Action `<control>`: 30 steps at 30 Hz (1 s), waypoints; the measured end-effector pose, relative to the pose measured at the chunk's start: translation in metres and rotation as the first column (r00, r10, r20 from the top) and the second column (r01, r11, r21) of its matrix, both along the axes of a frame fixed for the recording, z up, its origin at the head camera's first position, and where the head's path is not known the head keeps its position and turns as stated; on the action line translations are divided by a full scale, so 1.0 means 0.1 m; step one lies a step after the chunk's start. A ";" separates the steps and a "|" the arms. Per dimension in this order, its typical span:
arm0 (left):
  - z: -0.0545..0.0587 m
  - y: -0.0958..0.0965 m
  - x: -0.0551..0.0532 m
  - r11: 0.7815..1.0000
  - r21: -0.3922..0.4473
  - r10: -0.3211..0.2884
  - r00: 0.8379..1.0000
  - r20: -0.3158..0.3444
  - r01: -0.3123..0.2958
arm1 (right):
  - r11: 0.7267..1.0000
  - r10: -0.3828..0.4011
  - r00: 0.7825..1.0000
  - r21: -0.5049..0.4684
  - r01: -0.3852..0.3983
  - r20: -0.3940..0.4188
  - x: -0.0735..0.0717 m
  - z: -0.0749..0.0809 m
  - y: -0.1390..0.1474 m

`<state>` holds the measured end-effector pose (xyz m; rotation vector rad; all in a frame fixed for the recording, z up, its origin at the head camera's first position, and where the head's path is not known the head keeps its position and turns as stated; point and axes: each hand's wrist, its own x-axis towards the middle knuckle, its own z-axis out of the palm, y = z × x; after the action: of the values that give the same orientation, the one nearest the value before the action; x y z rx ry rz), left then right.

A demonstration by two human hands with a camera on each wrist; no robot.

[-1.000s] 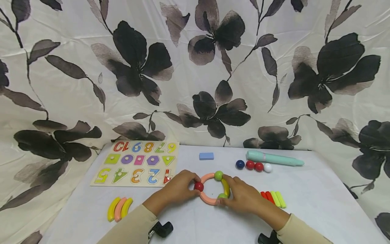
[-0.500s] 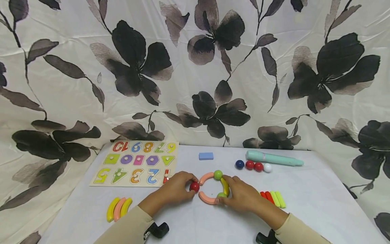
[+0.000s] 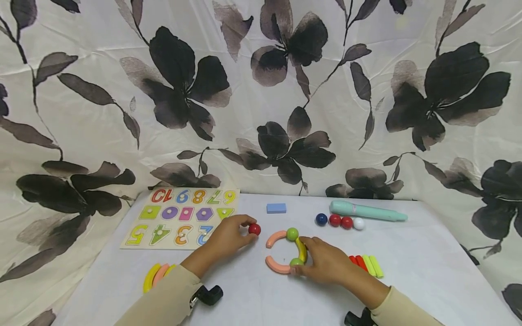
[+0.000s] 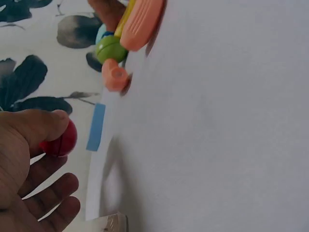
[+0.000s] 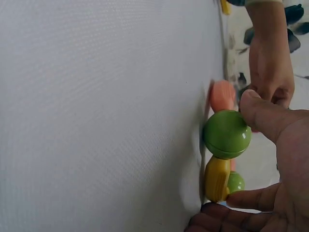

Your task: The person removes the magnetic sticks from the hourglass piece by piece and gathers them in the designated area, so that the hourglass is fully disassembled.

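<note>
My left hand (image 3: 228,237) pinches a red ball (image 3: 254,229) between thumb and fingers, above the table just left of a partial ring. Two pink curved pieces (image 3: 278,265), two green balls (image 3: 292,234) and a yellow curved piece (image 3: 302,250) form that ring, with a gap on its left side. On the ring's right side my right hand (image 3: 326,262) holds it. In the right wrist view the thumb lies against the near green ball (image 5: 227,134) and a finger touches the yellow piece (image 5: 217,179). The left wrist view shows the red ball (image 4: 62,140) clear of the table.
A number-and-shape puzzle board (image 3: 179,219) lies back left, behind several curved pieces (image 3: 152,277). A blue block (image 3: 276,208) is at the back. Balls (image 3: 346,222) and a mint-green stick (image 3: 367,211) lie back right. Red and light-green sticks (image 3: 367,266) sit beyond my right wrist.
My left hand has pulled the red ball away from the ring's two pink ends, then moved it left, back and up. My right hand has stayed almost still at the ring.
</note>
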<state>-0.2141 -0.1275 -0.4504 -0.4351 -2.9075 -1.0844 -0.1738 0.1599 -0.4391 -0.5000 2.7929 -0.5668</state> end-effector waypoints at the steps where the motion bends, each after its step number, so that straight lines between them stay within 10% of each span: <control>1: 0.00 0.00 -0.04 1.000 0.014 0.018 1.000 -0.002 -0.018 | 1.000 0.001 1.000 -0.002 -0.001 0.007 0.00 0.00 0.00; 12: -0.03 0.07 -0.35 0.987 0.033 0.158 0.987 0.042 -0.159 | 1.000 0.010 0.999 -0.026 -0.009 0.037 0.01 0.01 0.02; 30: -0.13 0.10 -0.51 0.988 0.008 0.150 0.987 0.055 -0.151 | 1.000 0.014 1.000 -0.013 -0.014 0.013 0.00 0.00 0.01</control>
<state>-0.2650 -0.1175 -0.4634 -0.1842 -2.9211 -1.1086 -0.1741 0.1611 -0.4394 -0.5167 2.7733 -0.5833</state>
